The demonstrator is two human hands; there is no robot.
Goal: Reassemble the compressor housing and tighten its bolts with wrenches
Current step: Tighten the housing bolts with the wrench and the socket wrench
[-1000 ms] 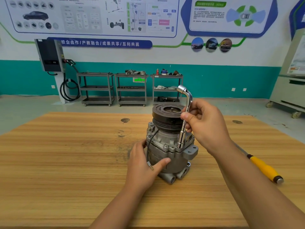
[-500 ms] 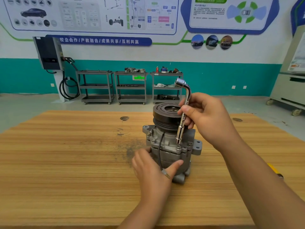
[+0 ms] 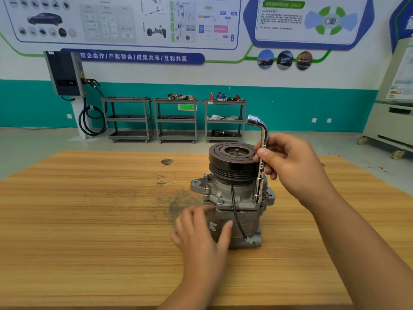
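Note:
A grey metal compressor (image 3: 237, 198) stands upright on the wooden table (image 3: 89, 220), its black pulley (image 3: 232, 159) on top and a black wire hanging down its front. My right hand (image 3: 292, 166) grips the shaft of a chrome L-shaped socket wrench (image 3: 260, 166), held upright, its lower socket set on a bolt at the housing's right flange. My left hand (image 3: 201, 233) holds the lower housing, fingers on its left side and thumb across the front. More bolts (image 3: 220, 200) show along the flange.
A dark smudge (image 3: 178, 204) marks the table left of the compressor. Beyond the table's far edge stand three metal carts (image 3: 176, 119), a wall charger (image 3: 64, 73) with its cable, and a cabinet on wheels (image 3: 391, 121) at the right.
The compressor has been turned, so the wire now hangs at the front. My left hand shifted its hold lower on the body. The view moved, and the yellow-handled screwdriver at the right is out of sight.

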